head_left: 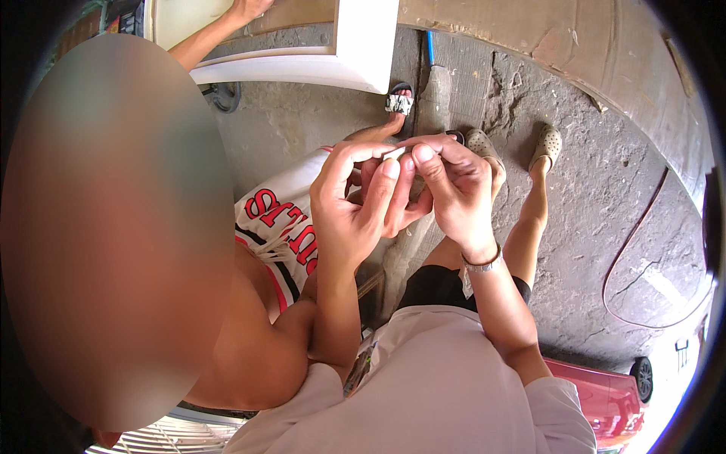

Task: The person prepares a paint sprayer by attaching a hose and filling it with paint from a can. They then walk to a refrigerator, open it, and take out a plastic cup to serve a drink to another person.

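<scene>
Over the cracked concrete floor (586,204), our left hand (352,185) pinches a small pale piece (395,153); whether our right hand (457,185), fingertips just beside it, grips too, we cannot tell. Seemingly delicate fingertip handling, calling for steadiness.

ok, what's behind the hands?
Around the left hand and right hand: gray concrete floor, a co-worker's white clothing and a partly covered beige clog. Whatever lies directly behind both hands is covered and can't be made out.

Sm. whitish pc (395,153), slim, tilted, partly hid. btwn hands (355,189)
</scene>
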### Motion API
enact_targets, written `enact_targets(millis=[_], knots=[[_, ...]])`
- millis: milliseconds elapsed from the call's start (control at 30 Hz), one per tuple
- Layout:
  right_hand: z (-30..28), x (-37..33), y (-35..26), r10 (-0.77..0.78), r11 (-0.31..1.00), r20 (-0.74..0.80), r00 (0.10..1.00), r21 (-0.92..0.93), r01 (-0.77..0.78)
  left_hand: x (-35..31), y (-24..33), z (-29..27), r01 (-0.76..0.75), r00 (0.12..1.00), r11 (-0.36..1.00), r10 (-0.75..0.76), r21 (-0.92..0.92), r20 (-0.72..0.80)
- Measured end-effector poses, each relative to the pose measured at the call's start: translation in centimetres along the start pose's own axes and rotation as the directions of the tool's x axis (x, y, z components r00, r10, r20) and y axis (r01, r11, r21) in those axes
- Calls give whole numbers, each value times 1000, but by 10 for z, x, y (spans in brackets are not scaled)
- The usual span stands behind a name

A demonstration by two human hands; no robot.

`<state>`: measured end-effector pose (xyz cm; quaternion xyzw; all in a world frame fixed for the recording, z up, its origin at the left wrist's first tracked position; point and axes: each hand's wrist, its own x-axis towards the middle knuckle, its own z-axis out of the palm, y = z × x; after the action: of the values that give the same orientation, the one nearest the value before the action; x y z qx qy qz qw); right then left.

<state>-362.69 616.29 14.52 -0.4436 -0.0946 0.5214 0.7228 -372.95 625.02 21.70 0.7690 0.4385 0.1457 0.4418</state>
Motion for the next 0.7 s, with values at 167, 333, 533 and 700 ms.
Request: enact_targets(millis=[167,333,533,700], knots=[[7,0,-4,25,1000,-162,987,-2,-25,-2,-7,1,-86,996,996,86,36,-14],[1,13,0,-128,991,-319,939,-84,107,-1,-8,5,-54,998,998,54,19,-24],[-9,18,-1,-133,989,-317,939,-104,105,10,0,9,-24,999,994,21,103,33],[-15,13,-1,-99,977,-184,978,169,131,9,8,20,336,942,889,-321,-311,102]])
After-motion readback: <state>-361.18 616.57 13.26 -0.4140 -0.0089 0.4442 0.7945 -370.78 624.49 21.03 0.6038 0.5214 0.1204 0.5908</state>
